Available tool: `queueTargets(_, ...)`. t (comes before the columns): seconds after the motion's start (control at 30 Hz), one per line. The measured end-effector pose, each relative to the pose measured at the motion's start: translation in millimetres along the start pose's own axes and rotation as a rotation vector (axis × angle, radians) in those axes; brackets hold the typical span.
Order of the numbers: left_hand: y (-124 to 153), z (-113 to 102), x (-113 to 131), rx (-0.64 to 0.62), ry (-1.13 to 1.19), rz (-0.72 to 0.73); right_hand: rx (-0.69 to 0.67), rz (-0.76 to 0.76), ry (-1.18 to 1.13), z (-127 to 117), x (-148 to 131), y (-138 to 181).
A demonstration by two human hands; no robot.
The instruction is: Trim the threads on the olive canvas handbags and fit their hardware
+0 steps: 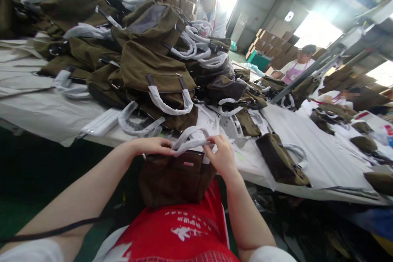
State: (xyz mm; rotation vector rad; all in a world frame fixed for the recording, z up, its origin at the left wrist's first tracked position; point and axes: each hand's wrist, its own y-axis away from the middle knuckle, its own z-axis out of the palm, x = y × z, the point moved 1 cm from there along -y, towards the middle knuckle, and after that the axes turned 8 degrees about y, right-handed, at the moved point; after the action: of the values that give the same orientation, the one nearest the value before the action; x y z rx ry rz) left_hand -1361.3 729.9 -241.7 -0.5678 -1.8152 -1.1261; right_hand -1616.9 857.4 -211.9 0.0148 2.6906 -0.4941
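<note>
A dark brown bag [175,178] rests against my red apron at the table's near edge. Its handles [192,138] are wrapped in white paper and stick up between my hands. My left hand [152,146] is closed over the bag's top left corner, fingers curled on the wrapped handle. My right hand [221,153] pinches the white wrapping at the handle's right end. Both hands touch the same bag.
A tall heap of olive-brown bags [147,61] with white-wrapped handles fills the white-covered table [46,110] ahead and left. A single bag [281,161] lies to the right. Other people work at the far side and right. Stacked cartons [270,41] stand behind.
</note>
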Motion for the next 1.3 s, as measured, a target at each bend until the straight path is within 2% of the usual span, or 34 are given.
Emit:
queueTargets(0.07, -9, 1, 3, -0.073, -0.105, -0.009, -0.054, -0.022, -0.090, -10, 0, -2)
queueTargets(0.13, -15, 4, 2, -0.117, -0.078, -0.010, -0.102, -0.030, -0.202, -18, 3, -6)
queueTargets(0.23, -16, 6, -4, -0.076, -0.015, -0.034, -0.226, 0.017, -0.377, -25, 14, -13)
queueTargets(0.3, -14, 7, -8, -0.006, -0.004, -0.073, -0.503, 0.092, -0.463, -23, 18, -16)
queueTargets(0.37, -10, 9, -7, 0.032, 0.000, -0.067, -0.800, 0.145, -0.418, -18, 15, -18)
queueTargets(0.4, -7, 10, -5, 0.037, -0.004, -0.053, -0.851, 0.138, -0.334, -14, 12, -19)
queueTargets(0.43, -4, 12, -2, 0.030, -0.020, -0.036, -0.818, 0.096, -0.235, -11, 6, -20)
queueTargets(0.53, 5, 15, 6, -0.006, -0.144, -0.043, -0.535, -0.156, -0.054, 1, -20, -17)
queueTargets(0.57, 8, 15, 7, 0.011, -0.196, -0.041, -0.510, -0.249, -0.037, 6, -31, -14)
queueTargets(0.63, 12, 14, 4, 0.112, -0.283, -0.013, -0.569, -0.408, -0.020, 19, -53, -1)
queueTargets(0.7, 15, 12, -8, 0.273, -0.322, -0.001, -0.649, -0.578, -0.022, 32, -75, 17)
queueTargets(0.77, 18, 11, -24, 0.419, -0.286, -0.039, -0.693, -0.764, -0.053, 44, -92, 34)
queueTargets(0.83, 23, 13, -41, 0.518, -0.149, -0.076, -0.743, -0.837, -0.110, 53, -103, 45)
queueTargets(0.87, 26, 14, -48, 0.547, -0.035, -0.074, -0.770, -0.803, -0.148, 57, -105, 46)
queueTargets(0.93, 33, 19, -56, 0.556, 0.250, -0.059, -0.791, -0.639, -0.249, 64, -104, 42)
queueTargets(1.0, 40, 26, -58, 0.518, 0.512, -0.045, -0.704, -0.409, -0.302, 71, -100, 32)
queueTargets(1.07, 44, 34, -55, 0.473, 0.677, -0.028, -0.648, -0.209, -0.259, 79, -96, 21)
queueTargets(1.13, 45, 41, -51, 0.488, 0.712, -0.009, -0.774, -0.135, -0.190, 89, -97, 15)
queueTargets(1.23, 42, 51, -49, 0.619, 0.611, 0.040, -1.115, -0.219, -0.249, 105, -103, 19)
queueTargets(1.27, 41, 53, -48, 0.660, 0.576, 0.063, -1.170, -0.192, -0.305, 109, -104, 21)
queueTargets(1.3, 40, 55, -48, 0.686, 0.552, 0.083, -1.187, -0.100, -0.371, 113, -105, 24)
